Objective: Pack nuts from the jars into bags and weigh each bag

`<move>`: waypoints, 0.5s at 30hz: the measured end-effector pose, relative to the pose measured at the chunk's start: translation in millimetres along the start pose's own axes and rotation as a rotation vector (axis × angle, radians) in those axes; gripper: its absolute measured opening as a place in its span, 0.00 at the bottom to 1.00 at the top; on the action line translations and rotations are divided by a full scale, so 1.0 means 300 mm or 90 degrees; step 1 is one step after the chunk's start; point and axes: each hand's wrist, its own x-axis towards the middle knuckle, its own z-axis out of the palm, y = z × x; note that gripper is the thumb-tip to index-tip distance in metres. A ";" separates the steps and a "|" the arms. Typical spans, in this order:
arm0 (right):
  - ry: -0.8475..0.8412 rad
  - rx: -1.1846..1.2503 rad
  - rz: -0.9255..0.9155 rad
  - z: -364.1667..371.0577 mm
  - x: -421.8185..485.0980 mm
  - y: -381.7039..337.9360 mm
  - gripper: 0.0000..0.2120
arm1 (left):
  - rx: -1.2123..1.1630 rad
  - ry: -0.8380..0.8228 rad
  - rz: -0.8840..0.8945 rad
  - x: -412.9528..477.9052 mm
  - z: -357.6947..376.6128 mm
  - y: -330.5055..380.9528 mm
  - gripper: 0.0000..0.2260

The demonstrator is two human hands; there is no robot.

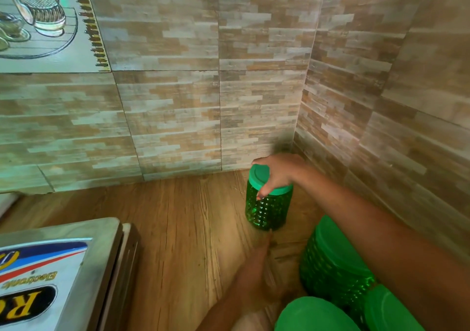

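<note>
Green jar (269, 208) stands roughly upright on worktop (190, 229), in far corner by tiled wall, ahead of both hands. Right hand (279, 175) on top of it, fingers curled over lid (258, 175) from above. Left hand (254, 262) lower, nearer body, pointing at jar base; blurred, grip cannot be told. Hands apart. More jars (328, 267) close by on right, scale (50, 267) well off left. Right hand best placed to lift or uncap.

Left hand (256, 262) motion-blurred; grip indeterminate, possibly on something clear. Right hand (279, 173) covers part of jar (267, 208) lid. Scale (106, 231) cut by left and bottom edges. Near jars (328, 262) partly behind forearm, contents unreadable
</note>
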 end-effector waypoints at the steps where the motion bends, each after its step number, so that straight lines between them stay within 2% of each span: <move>1: -0.006 0.005 0.019 -0.002 0.007 0.023 0.44 | -0.028 -0.036 0.025 0.000 -0.009 0.029 0.53; 3: -0.014 0.027 0.059 -0.004 0.013 0.072 0.46 | -0.127 -0.079 0.037 0.035 0.006 0.071 0.48; 5: -0.019 0.052 0.091 -0.006 0.003 0.119 0.47 | -0.133 -0.094 0.050 0.063 0.011 0.135 0.43; 9: -0.017 0.058 0.133 -0.007 -0.039 0.184 0.47 | -0.054 -0.164 0.114 0.110 0.062 0.152 0.54; 11: -0.015 0.055 0.141 -0.003 -0.062 0.203 0.47 | -0.061 -0.153 0.105 0.133 0.085 0.140 0.55; 15: -0.019 0.029 0.134 0.003 -0.114 0.229 0.48 | -0.035 -0.088 0.114 0.134 0.089 0.122 0.49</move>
